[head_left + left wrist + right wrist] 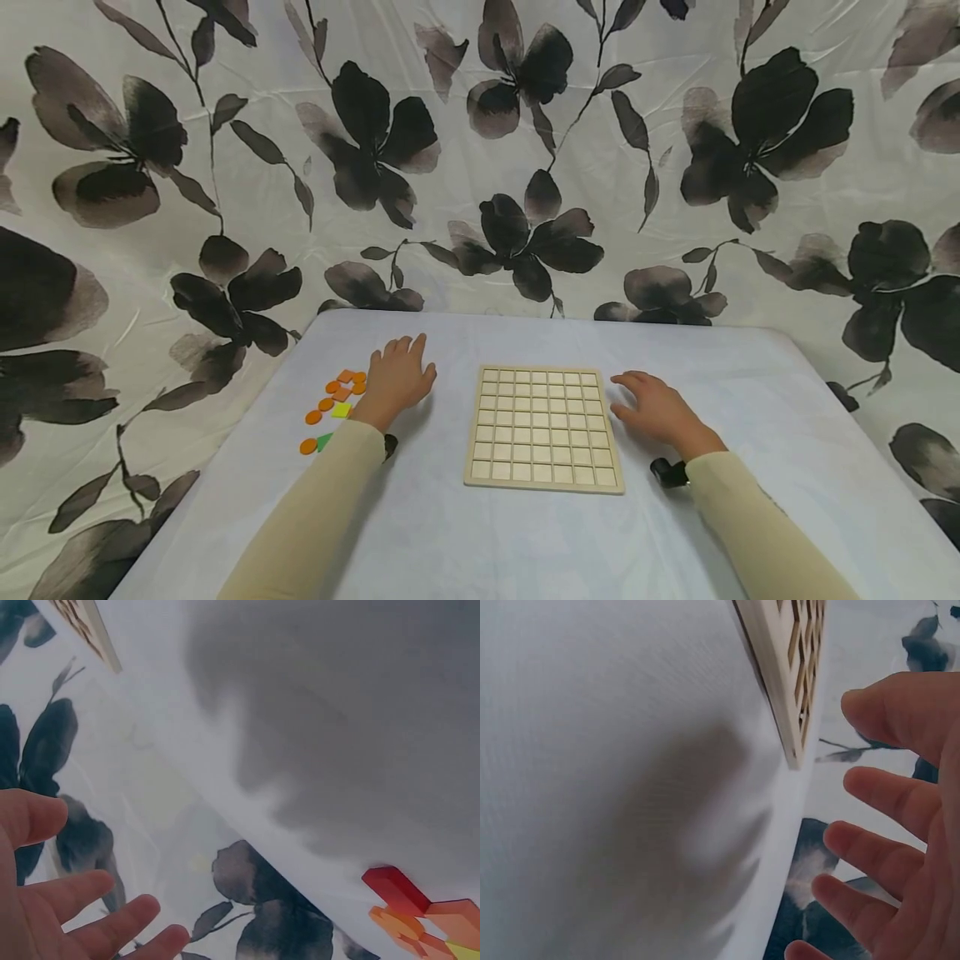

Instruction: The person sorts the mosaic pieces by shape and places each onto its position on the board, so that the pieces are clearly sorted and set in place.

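Note:
My left hand (pixel 396 375) hovers over the table just right of a group of small coloured pieces, fingers spread and holding nothing. Among those pieces are orange discs (pixel 312 417), orange squares (pixel 341 394), a yellow square (pixel 341 410) and a partly covered green piece (pixel 323 442). A red piece (pixel 396 890) shows in the left wrist view; my left hand hides it in the head view. A wooden grid board (pixel 543 428) with square cells lies flat between the hands. Right of the board, my right hand (pixel 652 406) is held above the cloth, fingers apart, gripping nothing.
A white cloth covers the table (pixel 555 542). Behind it and along the sides hangs a floral fabric (pixel 450 167). Dark wrist-worn devices sit at both wrists, the right one (pixel 667 472) showing more fully.

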The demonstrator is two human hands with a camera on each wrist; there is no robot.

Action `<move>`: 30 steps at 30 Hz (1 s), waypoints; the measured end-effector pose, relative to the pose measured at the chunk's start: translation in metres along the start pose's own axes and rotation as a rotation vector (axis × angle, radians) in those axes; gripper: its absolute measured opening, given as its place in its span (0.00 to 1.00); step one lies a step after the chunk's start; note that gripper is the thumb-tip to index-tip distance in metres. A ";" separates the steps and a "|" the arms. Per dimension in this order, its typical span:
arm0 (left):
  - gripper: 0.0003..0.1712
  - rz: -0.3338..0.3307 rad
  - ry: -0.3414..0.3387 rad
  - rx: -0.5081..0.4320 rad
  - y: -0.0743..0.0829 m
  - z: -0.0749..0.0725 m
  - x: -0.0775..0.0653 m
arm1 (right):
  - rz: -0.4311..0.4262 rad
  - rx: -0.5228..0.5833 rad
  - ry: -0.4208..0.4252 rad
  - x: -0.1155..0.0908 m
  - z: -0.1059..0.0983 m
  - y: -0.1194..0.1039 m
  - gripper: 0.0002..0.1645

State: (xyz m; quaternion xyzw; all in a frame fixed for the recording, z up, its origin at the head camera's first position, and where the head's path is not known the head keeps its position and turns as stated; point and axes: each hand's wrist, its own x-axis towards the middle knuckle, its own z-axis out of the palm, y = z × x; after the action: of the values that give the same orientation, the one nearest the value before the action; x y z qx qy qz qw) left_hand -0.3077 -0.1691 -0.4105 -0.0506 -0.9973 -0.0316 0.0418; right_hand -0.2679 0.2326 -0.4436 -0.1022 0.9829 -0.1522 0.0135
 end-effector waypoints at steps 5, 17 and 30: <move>0.36 0.009 0.001 -0.011 -0.004 0.002 -0.002 | -0.015 0.005 -0.034 -0.003 0.005 -0.001 0.33; 0.35 -0.002 -0.038 -0.044 -0.020 0.007 -0.011 | -0.062 0.047 -0.090 -0.007 0.014 -0.003 0.33; 0.34 -0.021 -0.060 -0.041 -0.028 0.004 -0.020 | -0.042 0.054 -0.129 -0.011 0.014 -0.008 0.32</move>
State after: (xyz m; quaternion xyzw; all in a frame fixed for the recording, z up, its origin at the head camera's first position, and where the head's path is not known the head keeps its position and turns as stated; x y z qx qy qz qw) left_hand -0.2913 -0.1990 -0.4182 -0.0419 -0.9978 -0.0508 0.0107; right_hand -0.2551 0.2234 -0.4543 -0.1323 0.9731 -0.1723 0.0762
